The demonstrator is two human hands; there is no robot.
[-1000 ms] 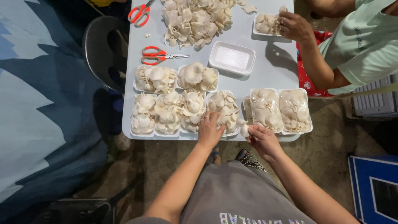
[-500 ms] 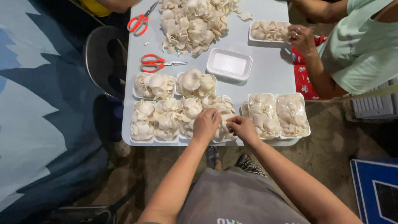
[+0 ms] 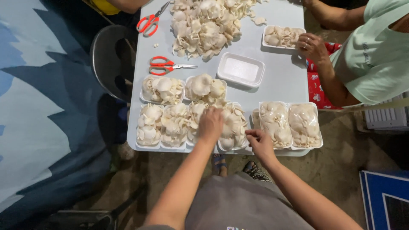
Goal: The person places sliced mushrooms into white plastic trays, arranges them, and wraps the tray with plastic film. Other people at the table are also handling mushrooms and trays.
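My left hand (image 3: pixel 211 123) lies on top of the white oyster mushrooms heaped in a foam mushroom tray (image 3: pixel 233 127) at the table's front edge, fingers curled over them. My right hand (image 3: pixel 260 142) is just right of that tray, its fingertips pinched at the tray's right rim. Right beside it stand two film-wrapped mushroom trays (image 3: pixel 289 124). Left of my left hand, three more filled trays (image 3: pixel 164 125) stand in a row, touching each other.
Two filled trays (image 3: pixel 183 88), an empty foam tray (image 3: pixel 241 69) and red scissors (image 3: pixel 164 65) lie mid-table (image 3: pixel 281 83). A loose mushroom pile (image 3: pixel 204 25) and second scissors (image 3: pixel 149 21) are farther back. Another person's hand (image 3: pixel 312 46) holds a tray at right. A dark chair (image 3: pixel 110 59) stands left.
My right hand has moved left, off the wrapped trays, to the rim of the tray under my left hand. My left hand stayed on the mushrooms.
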